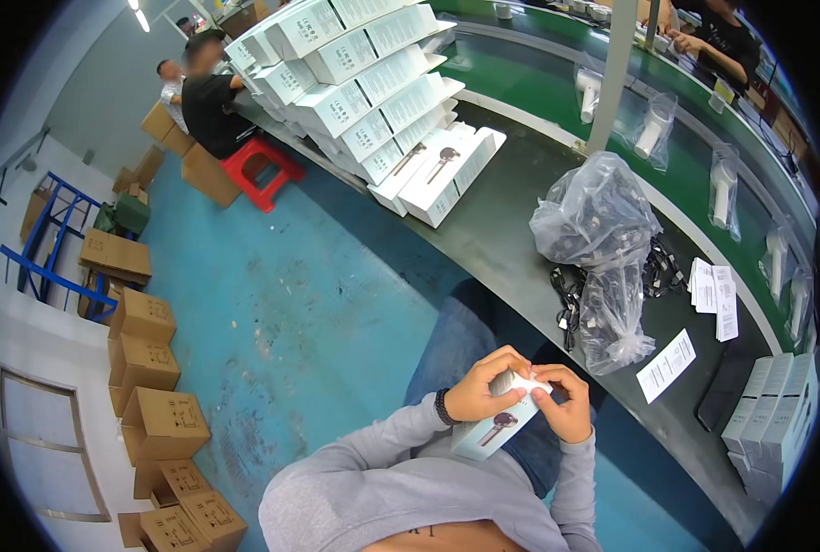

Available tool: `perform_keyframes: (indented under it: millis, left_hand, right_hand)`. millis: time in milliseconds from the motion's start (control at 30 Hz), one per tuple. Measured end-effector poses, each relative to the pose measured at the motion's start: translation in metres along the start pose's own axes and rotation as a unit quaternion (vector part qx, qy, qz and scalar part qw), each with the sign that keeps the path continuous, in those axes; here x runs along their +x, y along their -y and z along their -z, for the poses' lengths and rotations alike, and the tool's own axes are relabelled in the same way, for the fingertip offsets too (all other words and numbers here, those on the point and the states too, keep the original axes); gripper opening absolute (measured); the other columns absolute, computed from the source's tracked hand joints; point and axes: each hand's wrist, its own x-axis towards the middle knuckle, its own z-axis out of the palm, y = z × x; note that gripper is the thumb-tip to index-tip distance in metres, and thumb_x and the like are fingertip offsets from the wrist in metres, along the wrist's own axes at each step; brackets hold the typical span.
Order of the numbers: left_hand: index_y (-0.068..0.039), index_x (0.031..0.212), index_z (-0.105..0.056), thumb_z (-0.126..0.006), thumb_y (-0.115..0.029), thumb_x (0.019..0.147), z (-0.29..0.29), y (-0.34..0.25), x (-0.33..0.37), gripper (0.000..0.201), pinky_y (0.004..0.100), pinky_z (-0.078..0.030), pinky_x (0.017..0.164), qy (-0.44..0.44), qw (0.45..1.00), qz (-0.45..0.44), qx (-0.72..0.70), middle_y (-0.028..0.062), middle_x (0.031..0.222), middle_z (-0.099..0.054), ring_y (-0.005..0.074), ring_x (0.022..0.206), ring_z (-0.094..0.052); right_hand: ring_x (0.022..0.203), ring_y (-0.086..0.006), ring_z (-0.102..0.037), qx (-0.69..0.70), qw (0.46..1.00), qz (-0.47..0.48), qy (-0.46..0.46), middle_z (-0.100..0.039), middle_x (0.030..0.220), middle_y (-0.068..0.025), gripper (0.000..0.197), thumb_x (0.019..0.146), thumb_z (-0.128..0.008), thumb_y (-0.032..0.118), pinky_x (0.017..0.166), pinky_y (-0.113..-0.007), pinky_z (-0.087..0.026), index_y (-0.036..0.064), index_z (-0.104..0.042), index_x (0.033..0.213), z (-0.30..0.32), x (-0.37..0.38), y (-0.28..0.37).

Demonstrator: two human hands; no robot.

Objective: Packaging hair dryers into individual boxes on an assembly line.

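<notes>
Over my lap I hold a narrow pale blue and white product box (486,436) with a dark device pictured on its front. My left hand (485,386), with a dark beaded bracelet at the wrist, grips its upper left side. At the upper right edge, my right hand (566,405) has its fingers bent against the box's top end. The fingertips of both hands meet near that end, and they partly hide whether the flap is closed. On the bench nearby lie a clear plastic bag (599,221), bundled black cables (568,299) and a printed leaflet (667,366).
Stacked product boxes (364,101) rise at the bench's far left, with more boxes (771,414) at right. Bagged white devices (654,129) line a green conveyor (530,78) beyond a post (612,74). Cartons (163,425) and a red stool (261,175) stand on the floor; co-workers sit farther off.
</notes>
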Motion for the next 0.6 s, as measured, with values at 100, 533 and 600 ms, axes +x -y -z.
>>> perform_keyframes:
  millis: [100,533,600]
  left_hand:
    - [-0.002,0.096,-0.055,-0.061,-0.004,0.08,0.0,0.004,0.003,0.018,0.0336,-0.041,0.088,0.005,1.0,0.017,0.0,0.0105,0.099,-0.054,0.0226,0.099,-0.054]
    - [0.0,0.095,-0.054,-0.063,-0.007,0.078,0.012,0.005,0.012,0.02,0.0299,-0.043,0.075,0.05,0.998,0.028,0.035,0.0102,0.094,-0.056,0.0202,0.084,-0.055]
    - [0.0,0.094,-0.054,-0.063,-0.007,0.078,0.016,0.005,0.013,0.019,0.0291,-0.043,0.073,0.054,0.998,0.022,0.034,0.0096,0.093,-0.056,0.0194,0.082,-0.055]
  right_hand:
    - [0.09,-0.0184,-0.062,0.002,1.0,0.003,-0.011,-0.064,0.1,-0.0146,0.016,0.077,-0.068,0.003,0.078,-0.028,-0.05,-0.0038,-0.062,0.091,0.002,-0.001,-0.004]
    - [0.095,-0.0235,-0.064,-0.069,0.997,0.016,-0.023,-0.067,0.098,-0.019,0.016,0.079,-0.063,0.002,0.082,-0.03,-0.049,-0.006,-0.065,0.093,0.001,-0.003,0.002]
    - [0.093,-0.0233,-0.065,-0.066,0.997,0.013,-0.028,-0.067,0.097,-0.0189,0.017,0.079,-0.063,0.002,0.082,-0.031,-0.05,-0.0054,-0.066,0.094,0.001,-0.002,-0.001]
